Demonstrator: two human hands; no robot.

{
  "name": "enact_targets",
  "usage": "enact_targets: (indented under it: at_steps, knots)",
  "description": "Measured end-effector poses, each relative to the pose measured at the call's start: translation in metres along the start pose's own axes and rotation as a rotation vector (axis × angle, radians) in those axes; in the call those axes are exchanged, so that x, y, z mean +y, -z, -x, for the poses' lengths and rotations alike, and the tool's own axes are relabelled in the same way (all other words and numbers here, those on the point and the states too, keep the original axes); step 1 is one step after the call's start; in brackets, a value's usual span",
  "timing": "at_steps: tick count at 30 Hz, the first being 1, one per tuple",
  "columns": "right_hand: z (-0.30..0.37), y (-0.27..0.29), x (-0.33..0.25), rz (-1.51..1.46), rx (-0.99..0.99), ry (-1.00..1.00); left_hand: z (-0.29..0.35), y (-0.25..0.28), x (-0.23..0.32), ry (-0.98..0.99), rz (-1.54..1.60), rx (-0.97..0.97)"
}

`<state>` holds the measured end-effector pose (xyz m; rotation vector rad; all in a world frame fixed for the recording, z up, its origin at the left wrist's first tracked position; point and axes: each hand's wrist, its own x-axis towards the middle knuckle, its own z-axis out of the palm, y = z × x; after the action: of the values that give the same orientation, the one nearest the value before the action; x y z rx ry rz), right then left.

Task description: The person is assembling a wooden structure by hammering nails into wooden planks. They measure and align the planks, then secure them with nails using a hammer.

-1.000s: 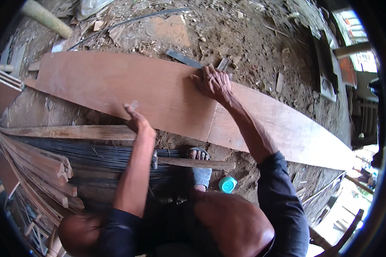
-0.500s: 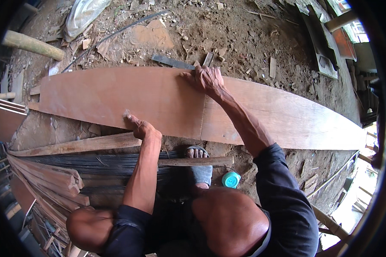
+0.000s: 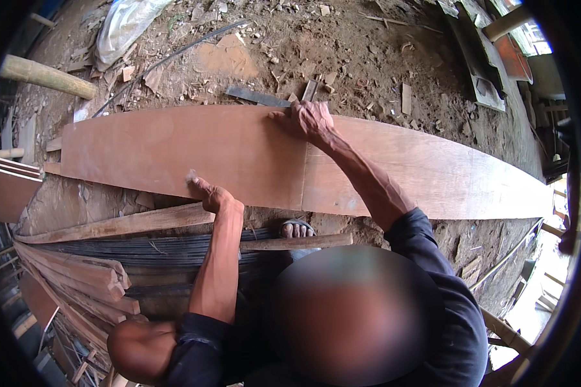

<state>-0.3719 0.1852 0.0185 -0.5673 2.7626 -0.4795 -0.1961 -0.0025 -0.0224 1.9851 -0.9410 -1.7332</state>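
A long reddish-brown plywood panel [image 3: 193, 142] with curved edges stretches left to right in front of me, a seam crossing it near the middle. My right hand [image 3: 310, 121] is closed over its far edge just left of the seam, the thumb lying on the upper face. At the near edge, my left hand [image 3: 213, 193] grips the left half, thumb on top and fingers partly out of sight under the panel. Both arms reach across the panel's width from the near side.
Long wooden strips [image 3: 77, 264] and dark thin rods [image 3: 142, 250] lie at the lower left, near my sandalled foot [image 3: 297, 229]. A flat dark metal strip [image 3: 258, 97] lies beyond the panel. A bamboo pole [image 3: 48, 77] juts in at upper left. Wood scraps litter the dirt floor.
The panel's left part sits slightly lower in view and its right part slightly higher. Both hands keep their grip. A turquoise round object near my foot is now hidden behind a blurred area.
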Motion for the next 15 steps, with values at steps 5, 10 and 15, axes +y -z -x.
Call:
enact_targets:
  at_steps: [5,10,15]
  knots:
    - [0.000,0.003,-0.001,0.000,-0.042,-0.019,-0.003,0.002,-0.001,0.008,-0.017,0.003]
    - [-0.002,-0.002,0.001,-0.003,-0.057,0.023,-0.009,0.003,-0.004,-0.004,-0.031,0.038]
    - [-0.011,0.004,0.020,-0.023,-0.046,-0.026,-0.026,0.000,-0.015,-0.089,0.028,0.010]
